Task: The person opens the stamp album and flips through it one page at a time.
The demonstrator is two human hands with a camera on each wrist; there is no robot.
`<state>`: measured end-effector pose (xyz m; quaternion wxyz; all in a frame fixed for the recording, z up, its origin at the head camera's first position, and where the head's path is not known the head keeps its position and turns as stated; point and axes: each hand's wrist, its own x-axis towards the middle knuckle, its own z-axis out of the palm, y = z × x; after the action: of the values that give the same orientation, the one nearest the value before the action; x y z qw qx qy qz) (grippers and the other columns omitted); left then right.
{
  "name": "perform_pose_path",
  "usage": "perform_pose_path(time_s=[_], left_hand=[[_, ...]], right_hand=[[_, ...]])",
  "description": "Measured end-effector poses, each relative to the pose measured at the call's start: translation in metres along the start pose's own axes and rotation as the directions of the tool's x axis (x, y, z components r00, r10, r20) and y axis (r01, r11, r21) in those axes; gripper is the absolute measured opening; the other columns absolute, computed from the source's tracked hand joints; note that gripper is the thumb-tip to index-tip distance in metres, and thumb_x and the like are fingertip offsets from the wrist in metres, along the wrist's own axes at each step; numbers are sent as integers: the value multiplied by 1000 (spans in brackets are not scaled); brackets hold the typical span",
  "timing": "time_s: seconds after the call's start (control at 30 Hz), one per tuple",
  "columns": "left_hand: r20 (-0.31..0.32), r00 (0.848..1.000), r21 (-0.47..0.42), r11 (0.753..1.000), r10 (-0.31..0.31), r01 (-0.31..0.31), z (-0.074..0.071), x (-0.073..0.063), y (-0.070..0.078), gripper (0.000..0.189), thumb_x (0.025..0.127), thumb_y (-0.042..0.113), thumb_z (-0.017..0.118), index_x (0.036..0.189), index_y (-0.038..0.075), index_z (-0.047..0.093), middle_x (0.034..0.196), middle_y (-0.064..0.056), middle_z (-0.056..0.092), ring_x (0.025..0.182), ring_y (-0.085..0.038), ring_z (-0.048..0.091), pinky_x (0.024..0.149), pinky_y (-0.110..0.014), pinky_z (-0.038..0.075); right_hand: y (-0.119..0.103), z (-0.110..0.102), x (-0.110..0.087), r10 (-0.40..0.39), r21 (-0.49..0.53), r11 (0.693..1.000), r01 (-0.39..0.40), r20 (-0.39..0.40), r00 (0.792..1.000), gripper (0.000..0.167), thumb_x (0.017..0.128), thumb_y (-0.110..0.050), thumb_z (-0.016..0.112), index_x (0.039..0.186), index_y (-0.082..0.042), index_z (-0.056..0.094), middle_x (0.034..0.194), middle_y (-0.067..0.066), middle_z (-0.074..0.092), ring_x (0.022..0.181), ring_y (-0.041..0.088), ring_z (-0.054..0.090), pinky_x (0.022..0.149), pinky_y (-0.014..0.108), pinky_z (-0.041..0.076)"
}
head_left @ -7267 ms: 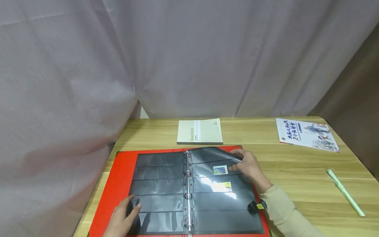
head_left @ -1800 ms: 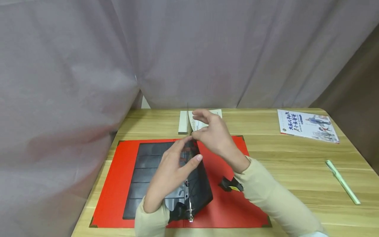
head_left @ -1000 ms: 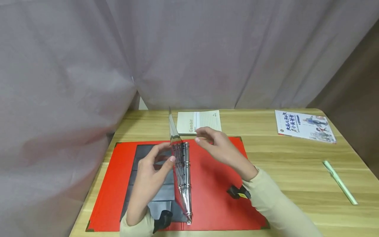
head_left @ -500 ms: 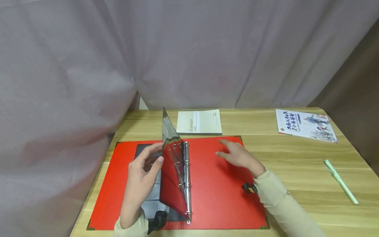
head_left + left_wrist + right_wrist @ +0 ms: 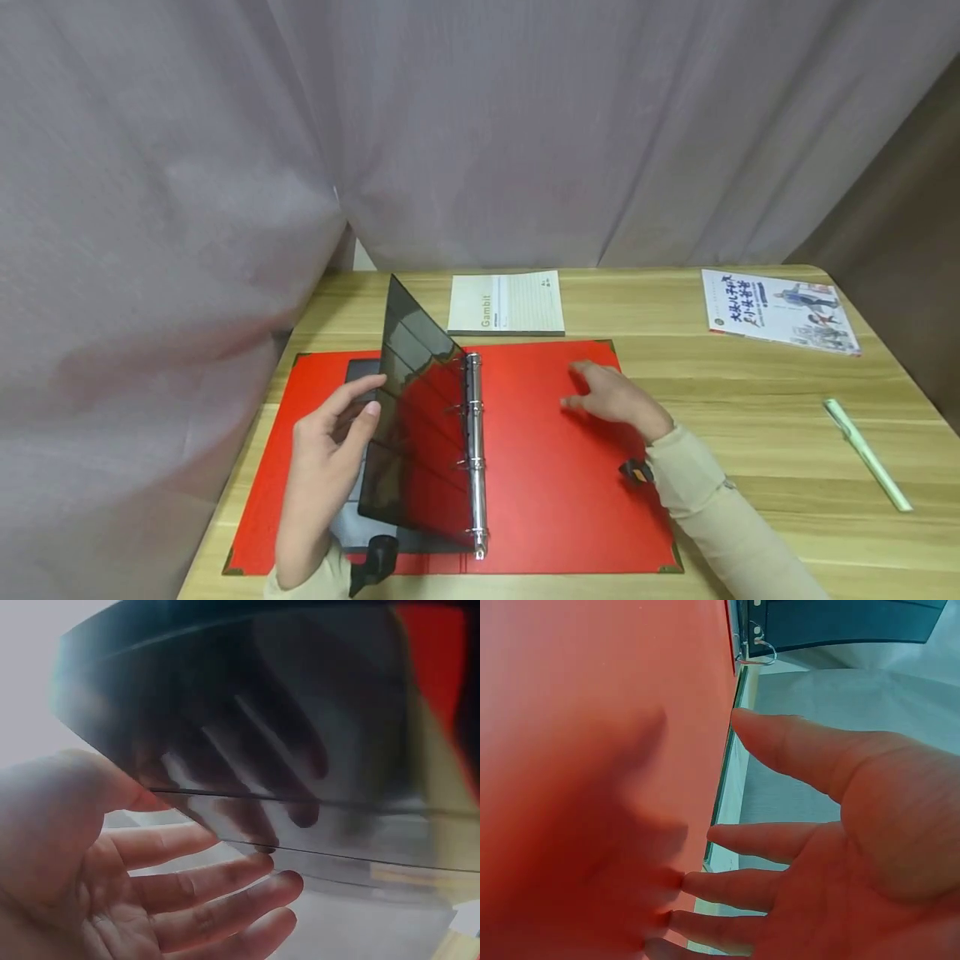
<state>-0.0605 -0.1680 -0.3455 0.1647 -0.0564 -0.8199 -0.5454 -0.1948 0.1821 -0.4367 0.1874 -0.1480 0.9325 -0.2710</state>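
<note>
A red ring-binder stamp album [image 5: 540, 467] lies spread on the table. One dark, see-through pocket page [image 5: 423, 417] stands tilted to the left on the metal rings [image 5: 476, 454]. At its outer edge, my left hand [image 5: 322, 467] pinches it between thumb and index finger; in the left wrist view the other fingers [image 5: 217, 915] extend beside the sheet. Beneath it, more black pocket pages [image 5: 363, 529] rest on the left cover. My right hand [image 5: 615, 400] hovers close over the bare red right cover, fingers spread and holding nothing, its shadow falling on the red in the right wrist view.
Behind the album lies a cream Gambit notebook [image 5: 506, 304]. A white illustrated booklet [image 5: 780, 312] is at the back right, and a light green pen [image 5: 866, 454] lies near the right side. A grey curtain [image 5: 480, 133] hangs along the table's far edge.
Pages with two stamps on the right side have been turned left. The last page has swung from upright to leaning left with my left hand, while my right hand has let go and moved right.
</note>
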Motion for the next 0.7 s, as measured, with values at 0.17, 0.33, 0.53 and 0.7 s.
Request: perform_pose_path(time_s=[0.17, 0.33, 0.53, 0.7], left_hand=[[-7, 999, 2, 999, -32, 32, -9, -5, -4, 28, 99, 4, 63, 127, 7, 70, 125, -7, 69, 103, -11, 68, 88, -15, 51], [14, 996, 64, 994, -88, 87, -20, -12, -7, 30, 103, 13, 60, 132, 10, 67, 132, -7, 65, 112, -17, 66, 92, -12, 46], [23, 988, 118, 981, -155, 151, -32, -22, -15, 34, 104, 16, 58, 136, 7, 63, 137, -12, 62, 118, -29, 63, 91, -7, 42], [9, 985, 142, 975, -173, 170, -37, -25, -21, 34, 104, 17, 58, 136, 6, 62, 136, -14, 61, 114, -32, 65, 89, -6, 42]], right_hand=[[1, 3, 2, 19, -11, 1000, -19, 8, 1000, 70, 93, -21, 74, 145, 13, 42, 150, 32, 40, 141, 50, 31, 113, 61, 30], [1, 4, 2, 28, -33, 999, -27, 9, 1000, 68, 90, -18, 77, 144, 11, 45, 151, 34, 37, 140, 52, 31, 111, 63, 32], [1, 9, -1, 44, -70, 997, -43, 15, 999, 69, 88, -13, 79, 143, 12, 46, 153, 37, 30, 140, 55, 28, 111, 63, 32], [0, 16, -2, 49, -109, 993, -49, -4, 999, 74, 87, -13, 80, 145, 13, 43, 155, 38, 26, 142, 55, 24, 112, 63, 30]])
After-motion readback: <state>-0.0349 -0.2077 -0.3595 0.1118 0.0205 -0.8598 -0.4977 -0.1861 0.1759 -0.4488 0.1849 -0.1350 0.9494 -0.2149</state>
